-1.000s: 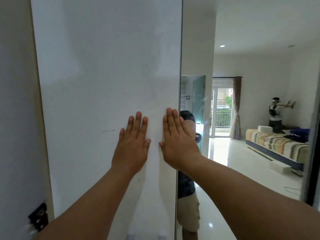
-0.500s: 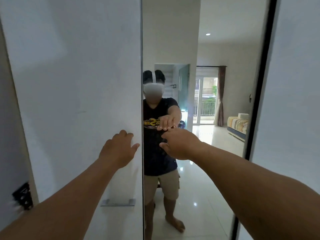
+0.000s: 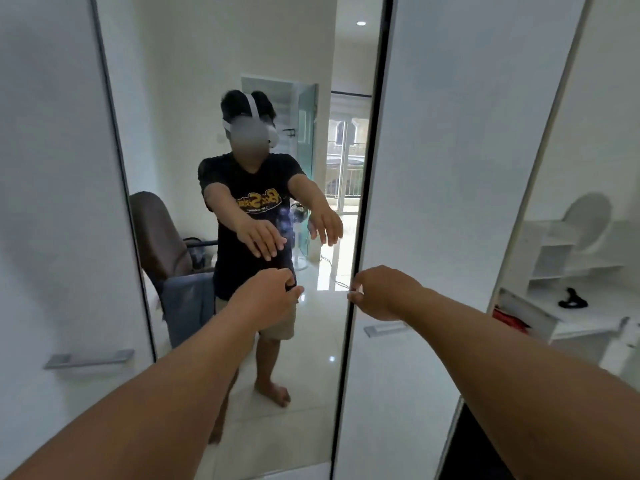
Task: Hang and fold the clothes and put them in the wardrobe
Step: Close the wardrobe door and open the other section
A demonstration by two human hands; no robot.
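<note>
The wardrobe front fills the view: a white door point(image 3: 52, 202) at the left, a mirror panel point(image 3: 332, 375) in the middle and a white door point(image 3: 450, 168) to its right. Both my arms reach forward. My left hand point(image 3: 268, 299) hovers in front of the mirror with loosely curled fingers, holding nothing. My right hand point(image 3: 384, 292) hangs at the mirror's right edge, also holding nothing. The reflection shows both hands relaxed. A grey-blue garment point(image 3: 188, 306) draped over a chair appears in the mirror, behind me.
Flat metal handles sit low on the left door point(image 3: 88, 358) and the right door point(image 3: 384, 329). At the far right stands a white dressing table point(image 3: 588, 317) with a black item point(image 3: 573, 301) on it. A dark gap point(image 3: 478, 452) shows at the lower right.
My hands came off the white door, where they were pressed flat. The view swung so the mirror now sits in the centre, and both hands hover with relaxed fingers.
</note>
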